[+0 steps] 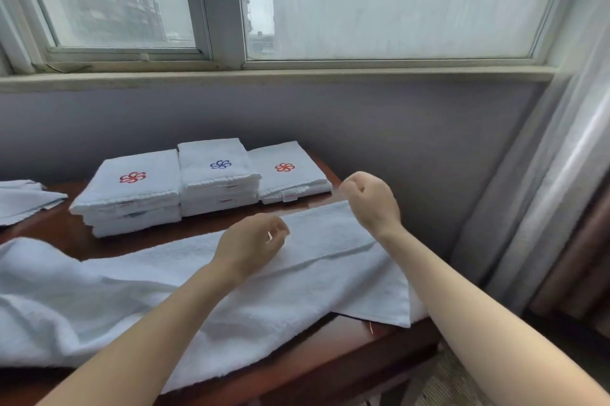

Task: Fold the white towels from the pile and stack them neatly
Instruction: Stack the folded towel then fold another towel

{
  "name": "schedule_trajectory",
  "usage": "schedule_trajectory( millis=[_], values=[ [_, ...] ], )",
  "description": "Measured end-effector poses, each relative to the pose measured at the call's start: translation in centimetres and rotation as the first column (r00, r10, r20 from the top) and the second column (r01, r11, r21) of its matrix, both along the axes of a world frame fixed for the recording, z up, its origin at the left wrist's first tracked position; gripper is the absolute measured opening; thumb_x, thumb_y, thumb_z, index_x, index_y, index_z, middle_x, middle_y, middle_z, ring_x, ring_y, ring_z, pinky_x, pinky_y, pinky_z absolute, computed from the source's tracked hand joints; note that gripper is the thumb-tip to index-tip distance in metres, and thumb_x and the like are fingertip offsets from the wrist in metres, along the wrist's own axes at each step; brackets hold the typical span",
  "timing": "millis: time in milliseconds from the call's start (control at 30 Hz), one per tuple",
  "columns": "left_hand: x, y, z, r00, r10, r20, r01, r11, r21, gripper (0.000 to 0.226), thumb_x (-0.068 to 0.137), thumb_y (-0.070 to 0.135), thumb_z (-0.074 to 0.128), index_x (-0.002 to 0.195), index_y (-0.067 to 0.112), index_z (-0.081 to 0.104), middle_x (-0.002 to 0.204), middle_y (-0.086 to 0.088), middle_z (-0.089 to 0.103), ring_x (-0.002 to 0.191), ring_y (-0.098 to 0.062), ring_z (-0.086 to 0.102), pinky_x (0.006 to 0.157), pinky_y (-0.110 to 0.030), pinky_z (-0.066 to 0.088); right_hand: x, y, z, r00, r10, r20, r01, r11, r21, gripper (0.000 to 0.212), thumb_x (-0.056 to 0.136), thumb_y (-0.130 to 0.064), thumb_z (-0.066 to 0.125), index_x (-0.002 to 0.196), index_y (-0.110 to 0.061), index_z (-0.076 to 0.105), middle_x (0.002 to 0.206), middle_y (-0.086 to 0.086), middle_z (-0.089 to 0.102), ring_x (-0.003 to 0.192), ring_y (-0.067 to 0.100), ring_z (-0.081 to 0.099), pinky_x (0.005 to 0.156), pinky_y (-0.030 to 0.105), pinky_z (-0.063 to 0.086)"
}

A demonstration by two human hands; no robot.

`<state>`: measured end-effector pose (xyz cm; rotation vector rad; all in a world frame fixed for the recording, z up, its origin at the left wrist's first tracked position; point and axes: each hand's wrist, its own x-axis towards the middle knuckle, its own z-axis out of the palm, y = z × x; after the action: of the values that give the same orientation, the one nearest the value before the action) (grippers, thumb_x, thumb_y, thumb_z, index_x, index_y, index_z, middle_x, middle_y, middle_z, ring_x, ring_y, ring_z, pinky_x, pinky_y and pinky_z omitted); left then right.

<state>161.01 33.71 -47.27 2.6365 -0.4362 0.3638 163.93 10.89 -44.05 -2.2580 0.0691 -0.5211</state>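
Note:
A long white towel (185, 273) lies across the dark wooden table (317, 352). Its right part is flat, with a lengthwise fold line, and its left part is bunched. My left hand (251, 248) hovers at the towel's far edge with fingertips pinched together; whether it holds the edge I cannot tell. My right hand (373, 200) is a closed fist raised just above the towel's far right corner, with no cloth seen in it. Behind stand three stacks of folded white towels: a left stack with a red emblem (132, 194), a middle stack with a blue emblem (219, 181) and a lower right stack with a red emblem (288, 174).
Another white towel (23, 202) lies at the table's far left edge. A grey wall and window sill (274, 77) rise behind the table. Curtains (554, 194) hang at the right, close to the table's right edge.

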Motion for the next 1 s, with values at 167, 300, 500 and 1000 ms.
schedule_trajectory(
  millis=[167, 300, 500, 1000],
  values=[
    [0.6, 0.8, -1.8, 0.996, -0.032, -0.078, 0.045, 0.984, 0.170, 0.033, 0.099, 0.034, 0.049, 0.130, 0.032, 0.060, 0.137, 0.011, 0.053, 0.126, -0.012, 0.049, 0.101, -0.033, 0.042, -0.8, 4.8, -3.0, 0.854, 0.308, -0.419, -0.426, 0.876, -0.225, 0.038, 0.099, -0.028, 0.040, 0.134, -0.023, 0.053, 0.144, 0.001, 0.050, 0.136, 0.024, 0.042, 0.114, 0.044, 0.030],
    [0.8, 0.7, -3.6, 0.974, -0.039, -0.225, 0.108, 0.947, 0.303, 0.050, 0.106, 0.039, 0.024, 0.156, 0.034, 0.018, 0.165, 0.008, 0.008, 0.152, -0.012, 0.003, 0.121, -0.040, 0.002, -1.4, 5.8, -6.4, 0.858, 0.220, -0.464, -0.461, 0.727, -0.509, 0.053, 0.103, -0.048, 0.019, 0.155, -0.036, 0.015, 0.165, -0.003, 0.002, 0.151, 0.028, -0.008, 0.118, 0.057, -0.010],
    [2.5, -1.4, -4.3, 0.984, 0.000, -0.180, 0.064, 0.935, 0.350, 0.051, 0.106, 0.041, 0.018, 0.156, 0.033, 0.012, 0.165, 0.006, 0.004, 0.152, -0.014, -0.001, 0.122, -0.041, -0.001, 0.9, 3.8, -6.6, 0.869, 0.215, -0.445, -0.446, 0.727, -0.521, 0.055, 0.102, -0.052, 0.017, 0.155, -0.039, 0.012, 0.165, -0.005, 0.000, 0.151, 0.025, -0.008, 0.119, 0.054, -0.010],
    [0.5, -1.5, -0.1, 0.969, -0.027, -0.246, 0.061, 0.990, 0.129, 0.037, 0.098, 0.043, 0.047, 0.133, 0.034, 0.056, 0.143, 0.010, 0.051, 0.131, -0.013, 0.047, 0.105, -0.035, 0.040, 1.3, -0.6, -6.1, 0.927, 0.263, -0.267, -0.363, 0.806, -0.468, 0.045, 0.101, -0.043, 0.042, 0.143, -0.030, 0.048, 0.155, -0.004, 0.039, 0.145, 0.021, 0.028, 0.119, 0.046, 0.017]
  ],
)
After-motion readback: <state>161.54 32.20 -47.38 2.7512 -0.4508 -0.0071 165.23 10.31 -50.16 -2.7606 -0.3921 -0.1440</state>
